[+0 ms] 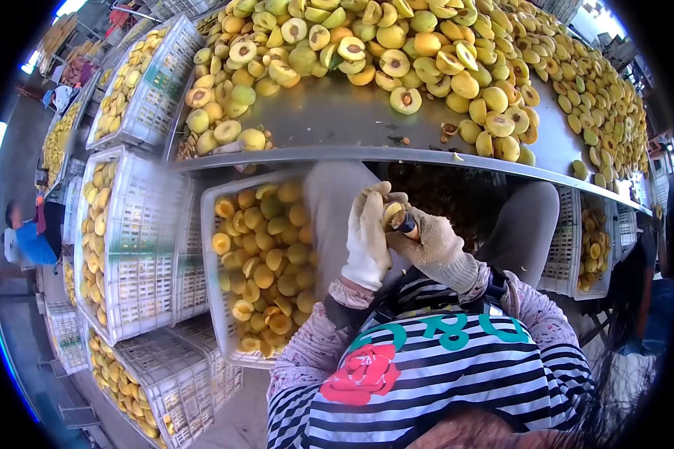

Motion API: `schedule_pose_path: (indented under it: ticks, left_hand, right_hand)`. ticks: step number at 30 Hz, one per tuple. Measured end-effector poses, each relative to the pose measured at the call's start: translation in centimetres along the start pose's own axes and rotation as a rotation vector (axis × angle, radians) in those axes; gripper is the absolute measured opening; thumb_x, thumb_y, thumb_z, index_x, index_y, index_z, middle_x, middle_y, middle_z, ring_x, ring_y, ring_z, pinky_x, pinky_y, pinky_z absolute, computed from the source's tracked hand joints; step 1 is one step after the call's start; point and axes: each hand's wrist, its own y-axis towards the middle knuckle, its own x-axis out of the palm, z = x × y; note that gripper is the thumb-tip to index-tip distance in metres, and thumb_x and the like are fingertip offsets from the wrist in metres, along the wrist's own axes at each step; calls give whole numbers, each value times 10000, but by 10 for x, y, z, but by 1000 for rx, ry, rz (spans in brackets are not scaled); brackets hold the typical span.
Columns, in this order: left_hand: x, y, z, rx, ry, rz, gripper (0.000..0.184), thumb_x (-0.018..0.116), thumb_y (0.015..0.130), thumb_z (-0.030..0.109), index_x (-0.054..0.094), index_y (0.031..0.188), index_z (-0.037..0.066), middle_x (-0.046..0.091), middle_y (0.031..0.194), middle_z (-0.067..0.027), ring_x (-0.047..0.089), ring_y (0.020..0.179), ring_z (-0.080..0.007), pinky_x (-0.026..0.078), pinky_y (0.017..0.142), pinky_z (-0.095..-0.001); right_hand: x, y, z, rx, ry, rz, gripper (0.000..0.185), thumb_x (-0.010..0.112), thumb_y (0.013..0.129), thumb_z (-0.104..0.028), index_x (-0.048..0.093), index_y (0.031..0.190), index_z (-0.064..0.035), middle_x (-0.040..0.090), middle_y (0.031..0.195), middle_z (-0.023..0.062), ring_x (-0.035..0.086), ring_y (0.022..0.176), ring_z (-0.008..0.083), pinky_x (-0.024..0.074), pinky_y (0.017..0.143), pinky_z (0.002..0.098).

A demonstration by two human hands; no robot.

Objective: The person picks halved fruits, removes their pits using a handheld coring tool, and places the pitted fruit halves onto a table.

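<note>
My gloved left hand (368, 238) is curled around a yellow peach half (392, 214), held above my lap. Close beside it, my gloved right hand (440, 248) grips a short hand tool with a dark handle (407, 227). The tool's working end meets the fruit, and its exact shape is hidden. In front of both hands, a metal table (314, 120) carries a heap of halved peaches (393, 63), many with brown pits showing. By my left leg stands a white crate (211, 299) with peach halves (269, 258) in it.
Stacked white lattice crates (146, 254) of fruit rise at the left. Another crate (569, 247) sits under the table at the right. The table's raised metal edge (292, 155) runs just ahead of my knees. A person in blue (34, 243) is at the far left.
</note>
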Motion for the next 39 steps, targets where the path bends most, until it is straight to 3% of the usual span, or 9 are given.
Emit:
schedule_pose_path:
  ticks: [8, 12, 14, 19, 21, 23, 30, 35, 39]
  left_hand:
    - [4, 7, -39, 104, -59, 3, 293, 505, 1047, 233, 542, 1268, 44, 658, 1074, -123, 642, 1028, -205, 517, 910, -318]
    - [-18, -6, 27, -423, -582, -136, 242, 492, 1025, 174, 573, 1204, 33, 676, 1029, -139, 659, 931, -258, 551, 821, -348]
    - [-74, -10, 43, 628, 1086, -55, 216, 486, 993, 116, 601, 1149, 20, 675, 1024, -136, 651, 940, -271, 549, 822, -358]
    - [-232, -56, -4, 467, 952, 813, 247, 479, 1032, 157, 548, 1171, -35, 640, 1061, -201, 635, 982, -306, 512, 884, -412]
    - [-304, -86, -75, 184, 1722, 987, 455, 631, 877, 231, 533, 1253, -7, 572, 1226, -242, 522, 1160, -432, 457, 971, -510]
    - [-290, -76, -54, -28, 1767, 1002, 360, 648, 863, 178, 551, 1152, -13, 585, 1118, -225, 561, 1027, -402, 473, 885, -486]
    - [-59, 76, 71, 906, 1140, 158, 194, 613, 907, -5, 638, 1100, -12, 582, 1010, -84, 546, 839, -157, 474, 758, -302]
    - [22, 181, 46, 464, 1281, -262, 304, 592, 953, 117, 632, 1237, 18, 617, 1151, -98, 602, 823, -135, 504, 739, -268]
    - [70, 217, 17, 541, 1708, -324, 394, 643, 876, 126, 633, 1270, 118, 616, 1202, -134, 642, 990, -242, 518, 883, -344]
  right_hand:
    - [24, 9, 42, 82, 121, 183, 211, 673, 915, -154, 668, 1087, -32, 728, 904, 116, 699, 863, 183, 536, 766, 345]
    - [3, 1, 86, 811, 1158, -849, 150, 672, 961, -158, 648, 1050, -40, 657, 828, 18, 593, 745, 84, 489, 632, 249]
    - [3, 1, 73, 650, 1006, -565, 209, 672, 965, -196, 617, 1086, -36, 596, 753, 4, 568, 663, 84, 467, 566, 250]
    - [-16, 6, 13, 390, 991, -230, 204, 641, 978, -239, 529, 917, -79, 445, 577, -16, 374, 409, 91, 328, 401, 268]
    - [-13, 7, 14, 390, 1033, -241, 200, 628, 986, -235, 526, 911, -80, 446, 578, -14, 369, 413, 89, 320, 399, 269]
    - [-11, 11, 10, 396, 1043, -205, 201, 627, 990, -232, 524, 907, -80, 447, 578, -12, 368, 414, 90, 319, 400, 268]
    - [-41, 3, 28, 418, 1097, -93, 261, 624, 1005, -295, 479, 851, -142, 429, 579, -19, 350, 429, 92, 289, 410, 262]
    - [-67, -14, 62, 375, 1200, -57, 267, 622, 1002, -296, 473, 842, -142, 419, 577, -21, 355, 431, 94, 305, 420, 269]
    - [-84, -16, 81, 362, 1210, -46, 241, 618, 1001, -278, 471, 877, -134, 442, 588, -24, 380, 451, 93, 334, 444, 271]
